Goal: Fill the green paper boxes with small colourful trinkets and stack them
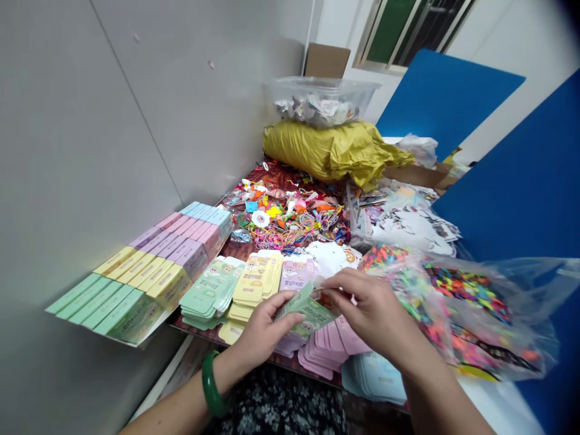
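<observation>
Since both hands are at work over the table's near edge, the item of interest is the flattened mint-green paperboard box (308, 312), held in the air above a pink stack of similar boxes (324, 353). The left hand (265, 326), wearing a green bangle (211, 383), is part closed, with its fingers and thumb pinching the box's lower edge. The right hand (367, 308) is curved over the upper end, its fingers (338, 290) gripping that end. The box appears light and thin, stiff across its panels but likely to crease at the folds; the coated face may slip, so the long edges seem the safest hold.

Just left of the hands lie a green stack (208, 293) and a yellow stack (251, 284); a lilac stack (294, 273) lies ahead. A clear plastic bag of multicoloured pieces (471, 308) crowds the right hand and may obstruct wide movement on that side. Beyond the stacks is a loose pile of coloured rubber bands (290, 226). Assembled boxes in rows (149, 272) stand against the wall.
</observation>
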Tool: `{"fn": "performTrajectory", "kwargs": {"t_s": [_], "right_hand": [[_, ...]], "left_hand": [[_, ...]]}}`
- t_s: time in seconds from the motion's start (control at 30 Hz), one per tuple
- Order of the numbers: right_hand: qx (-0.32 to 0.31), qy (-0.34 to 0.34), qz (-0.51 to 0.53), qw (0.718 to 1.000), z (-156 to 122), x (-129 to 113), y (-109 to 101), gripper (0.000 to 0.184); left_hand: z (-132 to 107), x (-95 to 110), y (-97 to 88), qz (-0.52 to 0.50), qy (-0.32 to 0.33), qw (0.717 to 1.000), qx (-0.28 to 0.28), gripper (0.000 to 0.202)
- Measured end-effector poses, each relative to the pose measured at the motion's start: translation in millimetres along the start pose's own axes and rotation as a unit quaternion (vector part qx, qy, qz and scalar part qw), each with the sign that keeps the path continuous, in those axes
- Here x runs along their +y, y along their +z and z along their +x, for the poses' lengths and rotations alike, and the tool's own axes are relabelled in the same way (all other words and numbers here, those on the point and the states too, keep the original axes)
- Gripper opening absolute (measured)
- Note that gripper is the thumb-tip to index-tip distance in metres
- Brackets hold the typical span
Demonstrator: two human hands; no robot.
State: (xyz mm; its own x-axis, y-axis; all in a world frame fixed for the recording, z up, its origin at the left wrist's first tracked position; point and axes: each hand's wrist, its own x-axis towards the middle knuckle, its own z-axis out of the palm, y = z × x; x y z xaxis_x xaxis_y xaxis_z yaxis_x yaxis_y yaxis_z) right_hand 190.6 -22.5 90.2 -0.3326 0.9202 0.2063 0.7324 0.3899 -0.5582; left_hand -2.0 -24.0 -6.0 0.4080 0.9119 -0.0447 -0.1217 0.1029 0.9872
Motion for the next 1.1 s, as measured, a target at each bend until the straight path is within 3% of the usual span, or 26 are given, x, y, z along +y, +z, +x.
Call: {"fn": "performTrajectory", "kwargs": {"t_s": [0.3, 0.47, 0.67, 0.83, 0.93, 1.03, 1.1], "right_hand": [[0.035, 0.002, -0.048, 0.998, -4, 6, 17, 0.016], [-0.011, -0.026, -0.032, 0.999, -9, 9, 27, 0.03], [0.057, 0.015, -0.024, 0.998, -9, 11, 24, 0.017], [0.006, 0.023, -0.023, 0.999, -13, 1, 19, 0.02], [-0.012, 0.029, 0.012, 0.999, -16, 1, 7, 0.017], [0.083, 0.088, 0.027, 0.992, -20, 30, -22, 0.016], [0.187, 0.188, -0.032, 0.964, -27, 67, -48, 0.017]], "left_hand": [[2, -4, -0.6, -0.05, -0.038, 0.998, -0.011, 0.037], [3, -5, -0.3, -0.04, -0.039, 0.998, -0.002, 0.035], [5, -1, 1.6, -0.021, -0.036, 0.999, -0.006, 0.036], [7, 0, -0.1, 0.072, -0.029, 0.997, 0.016, 0.036], [10, -3, -1.4, 0.117, -0.046, 0.992, -0.002, 0.04], [11, -6, -4.1, 0.123, -0.067, 0.99, -0.018, 0.045], [12, -9, -8.3, 0.111, -0.077, 0.991, -0.02, 0.048]]}}
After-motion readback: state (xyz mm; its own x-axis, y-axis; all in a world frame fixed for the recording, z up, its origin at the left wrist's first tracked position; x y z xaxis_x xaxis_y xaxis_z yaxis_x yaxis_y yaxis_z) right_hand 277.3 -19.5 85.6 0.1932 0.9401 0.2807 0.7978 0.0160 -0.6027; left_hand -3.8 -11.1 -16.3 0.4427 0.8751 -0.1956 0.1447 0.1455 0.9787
